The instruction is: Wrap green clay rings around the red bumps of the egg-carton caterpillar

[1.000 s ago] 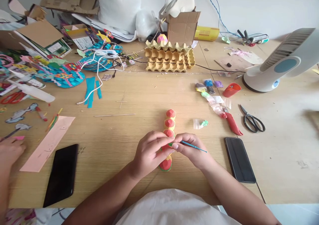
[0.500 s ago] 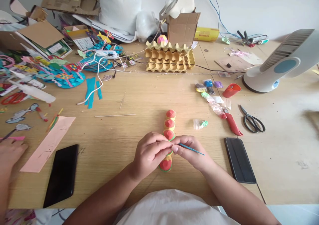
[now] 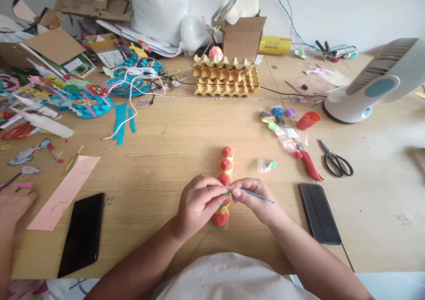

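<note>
A strip of egg-carton cups, painted red with yellow and edged in green, lies lengthwise on the table before me. Over its middle my left hand is closed, thumb and fingers pinching a thin green piece of modelling clay. My right hand meets it fingertip to fingertip and grips a slim blue clay tool, whose small-tipped end points out to the right. Both hands hide part of the cups beneath them. A small bag of green clay lies to the right of the strip.
Bagged clay, a red cup, a red-handled cutter, scissors and a phone lie rightward. Another phone and pink paper lie left, near another person's hand. Egg cartons stand behind.
Both hands have shifted slightly, the right a little up and rightward with the blue tool. Green clay now shows between the fingertips. The cup strip stays in place.
</note>
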Available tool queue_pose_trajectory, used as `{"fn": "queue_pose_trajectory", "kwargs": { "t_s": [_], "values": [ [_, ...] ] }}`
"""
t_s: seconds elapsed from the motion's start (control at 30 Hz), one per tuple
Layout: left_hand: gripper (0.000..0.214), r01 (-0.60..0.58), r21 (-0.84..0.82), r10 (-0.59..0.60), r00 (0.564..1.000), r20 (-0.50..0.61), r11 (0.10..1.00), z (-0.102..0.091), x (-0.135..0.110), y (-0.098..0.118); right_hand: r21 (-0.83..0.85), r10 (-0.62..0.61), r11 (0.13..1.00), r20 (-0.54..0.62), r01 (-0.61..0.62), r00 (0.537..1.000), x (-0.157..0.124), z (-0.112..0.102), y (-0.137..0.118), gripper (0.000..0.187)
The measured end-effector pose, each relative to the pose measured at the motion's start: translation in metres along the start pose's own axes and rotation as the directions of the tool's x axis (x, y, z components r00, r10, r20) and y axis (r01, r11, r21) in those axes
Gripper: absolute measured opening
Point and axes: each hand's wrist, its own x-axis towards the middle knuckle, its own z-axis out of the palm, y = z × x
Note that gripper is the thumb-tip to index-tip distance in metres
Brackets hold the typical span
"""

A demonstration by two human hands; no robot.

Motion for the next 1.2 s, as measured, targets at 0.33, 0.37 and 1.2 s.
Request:
{"fn": "queue_pose_trajectory", "kwargs": {
  "t_s": [0.33,0.37,1.2],
  "values": [
    [0.035,0.001,0.033,-0.002,1.000,0.016,0.999,0.0009,0.0010,-0.0002,0.007,-0.022,1.000,-0.015,0.022,1.000,0.0007,0.0054,-0.0007,0.021],
    [0.035,-0.005,0.032,0.005,1.000,0.022,0.999,0.0011,0.0007,-0.0006,0.006,-0.023,1.000,-0.015,0.024,1.000,0.0007,0.0054,-0.0005,0.022],
    [0.025,0.037,-0.030,-0.036,0.999,0.037,0.999,0.0011,0.0003,-0.0021,0.016,-0.002,1.000,-0.013,0.003,1.000,0.0004,0.0028,0.0015,0.018]
  ]
}}
